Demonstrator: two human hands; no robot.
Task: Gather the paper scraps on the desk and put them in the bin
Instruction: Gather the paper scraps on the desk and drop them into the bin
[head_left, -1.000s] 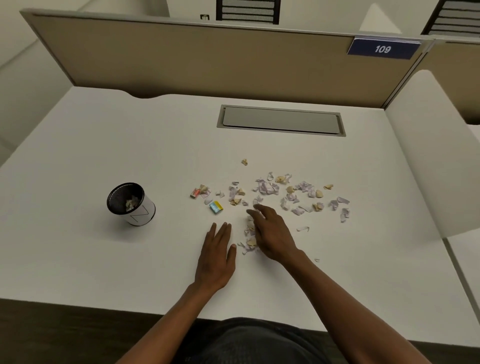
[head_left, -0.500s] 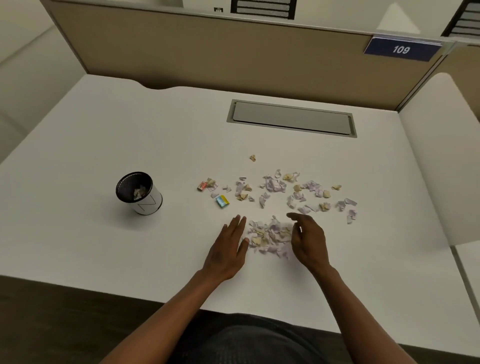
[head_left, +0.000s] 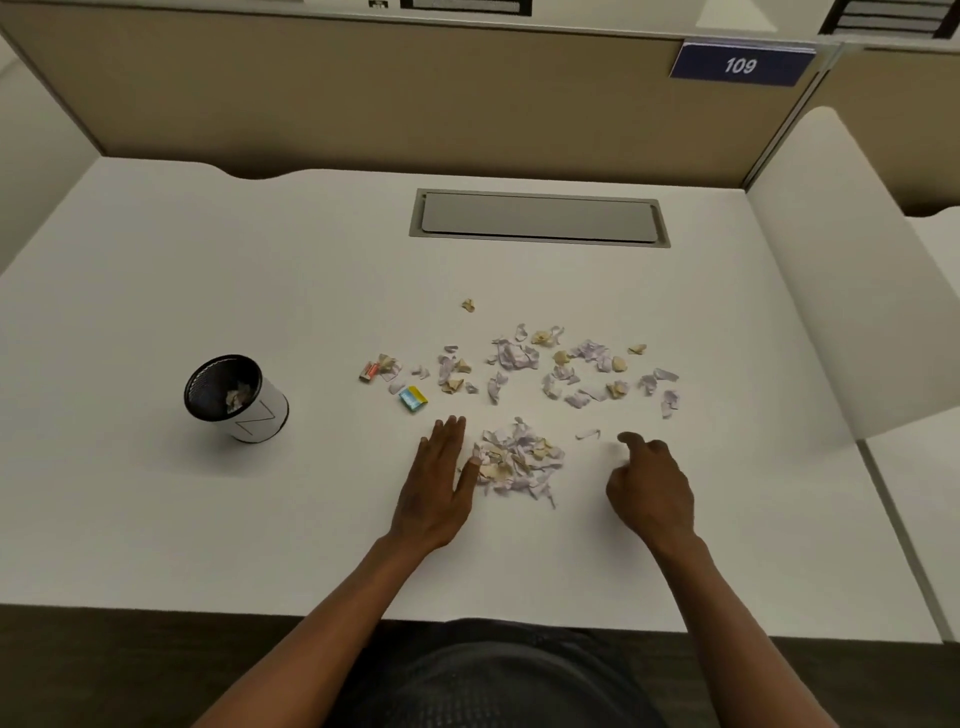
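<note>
We see the white tabletop (head_left: 260, 291) from above, with both hands over its near half; the left hand (head_left: 436, 486) lies flat, palm down, fingers straight and close together, its thumb edge touching the left side of a small heap of paper scraps (head_left: 517, 460); it grips nothing. The right hand (head_left: 652, 486) sits apart from the heap on its right side, fingers loosely curled with the forefinger bent forward; whether it pinches anything we cannot tell, though nothing shows between its fingers. A single thin scrap (head_left: 588, 434) lies between the heap and the right forefinger, touching neither.

Farther toward the far edge, a loose band of scattered scraps (head_left: 561, 366), lilac and cream, runs across the middle of the tabletop; one stray cream piece (head_left: 468, 305) sits alone beyond it. At the band's left end lie a small pink-and-white wrapper (head_left: 370, 371) and a blue-and-yellow folded piece (head_left: 413, 399).

The bin (head_left: 236, 397), a black mesh cup in a white sleeve, stands well to the left of the left hand; a few scraps already lie inside it. A grey cable hatch (head_left: 539, 217) is set near the far edge.
</note>
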